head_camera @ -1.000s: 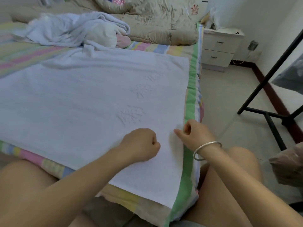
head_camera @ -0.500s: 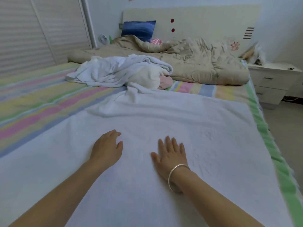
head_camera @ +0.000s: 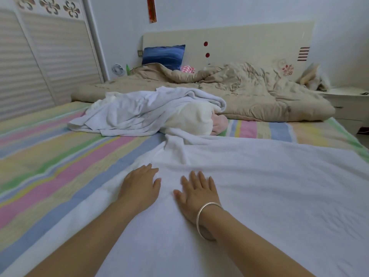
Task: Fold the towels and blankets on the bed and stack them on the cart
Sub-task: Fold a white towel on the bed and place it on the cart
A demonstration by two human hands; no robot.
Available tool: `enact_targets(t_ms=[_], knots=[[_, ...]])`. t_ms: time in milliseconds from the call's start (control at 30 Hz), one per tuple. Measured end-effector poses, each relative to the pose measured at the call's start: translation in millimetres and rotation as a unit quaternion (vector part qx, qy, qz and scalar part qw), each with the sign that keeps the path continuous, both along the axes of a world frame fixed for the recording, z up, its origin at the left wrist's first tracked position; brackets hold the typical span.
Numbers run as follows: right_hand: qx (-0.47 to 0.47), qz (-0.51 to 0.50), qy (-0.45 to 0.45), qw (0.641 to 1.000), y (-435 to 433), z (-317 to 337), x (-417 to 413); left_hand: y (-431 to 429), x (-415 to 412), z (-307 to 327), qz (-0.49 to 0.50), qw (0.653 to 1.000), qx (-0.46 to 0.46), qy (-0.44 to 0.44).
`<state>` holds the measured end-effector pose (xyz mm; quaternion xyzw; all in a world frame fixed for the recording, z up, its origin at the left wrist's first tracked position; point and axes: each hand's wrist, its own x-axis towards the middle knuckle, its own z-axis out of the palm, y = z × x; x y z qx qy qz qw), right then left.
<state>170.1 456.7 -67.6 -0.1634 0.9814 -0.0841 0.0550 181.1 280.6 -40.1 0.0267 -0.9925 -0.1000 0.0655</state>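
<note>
A large white towel (head_camera: pixel 249 196) lies spread nearly flat along the bed's (head_camera: pixel 50 156) right edge, faintly wrinkled. The left hand (head_camera: pixel 139 185) and right hand (head_camera: pixel 198 193) press it, fingers straight and gripping nothing.

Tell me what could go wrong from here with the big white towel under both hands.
1. The large white towel is bunched at its far corner, against the rumpled pile of white cloths; folding may trap creases or drag the pile.
2. The left hand and right hand press flat close together, so outer edges may go unsmoothed.
3. The silver bangle might snag the cloth.
</note>
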Motion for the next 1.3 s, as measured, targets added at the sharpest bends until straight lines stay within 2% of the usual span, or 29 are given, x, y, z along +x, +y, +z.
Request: enact_targets(t_ms=[167, 333, 400, 500, 633, 767, 833, 933, 1100, 1200, 1300], knots=[[-0.031, -0.021, 0.006, 0.999, -40, 6, -57, -28, -55, -5, 0.030, 0.998, 0.048, 0.037], [-0.053, -0.080, 0.158, 0.983, -48, 33, -133, -38, -125, 9, 0.103, 0.992, 0.064, 0.016], [-0.054, -0.089, 0.184, 0.977, -53, 45, -163, -45, -146, 3, 0.092, 0.989, 0.117, -0.002], [-0.049, -0.083, 0.212, 0.973, -68, 59, -206, -59, -157, -15, 0.067, 0.965, 0.252, 0.010], [-0.012, -0.083, 0.148, 0.985, -101, 58, -247, -76, -161, -22, -0.005, 0.920, 0.391, -0.019], [0.000, -0.153, 0.104, 0.983, -122, 49, -258, -80, -162, -26, -0.014, 0.901, 0.433, -0.029], [-0.044, -0.182, 0.092, 0.978, -124, 49, -265, -80, -161, -28, -0.009, 0.889, 0.457, -0.024], [-0.185, -0.203, 0.068, 0.959, -123, 63, -283, -81, -162, -26, 0.007, 0.876, 0.483, -0.006], [-0.365, -0.241, 0.137, 0.889, -103, 124, -317, -83, -166, -19, 0.057, 0.820, 0.569, 0.038], [-0.397, -0.232, 0.209, 0.863, -86, 162, -333, -89, -160, -5, 0.044, 0.819, 0.572, -0.010], [-0.373, -0.159, 0.208, 0.890, -84, 178, -349, -96, -158, -4, -0.007, 0.833, 0.552, -0.030]])
